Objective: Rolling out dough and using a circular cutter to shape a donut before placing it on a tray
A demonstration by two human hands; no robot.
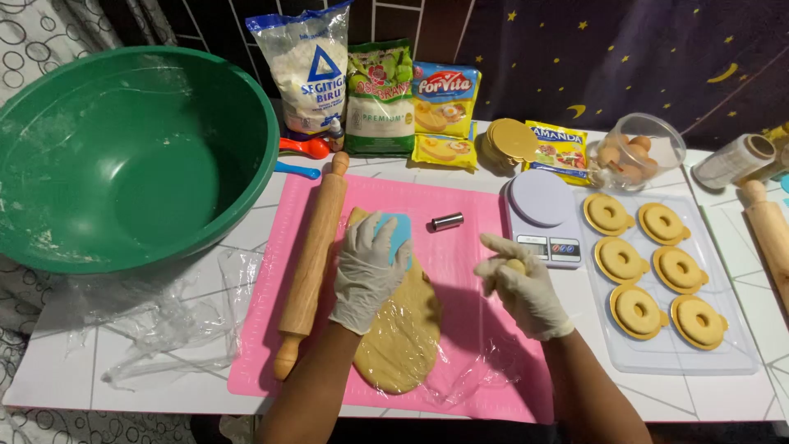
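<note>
On the pink mat (460,271) lies one flattened dough sheet (403,329), where the gloved left hand (366,271) grips a blue scraper (399,234) against it, while the right hand (522,292) pinches a small dough piece (514,265), beside one rolling pin (312,255), one scale (542,215) and six filled moulds (657,271).

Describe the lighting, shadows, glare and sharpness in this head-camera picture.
Head view: bright, even light from above; the left hand on the blue scraper and the right hand cast soft shadows on the pink mat; glare shows on the flour bag and the plastic wrap; edges curve slightly; focus is sharp throughout.
</note>
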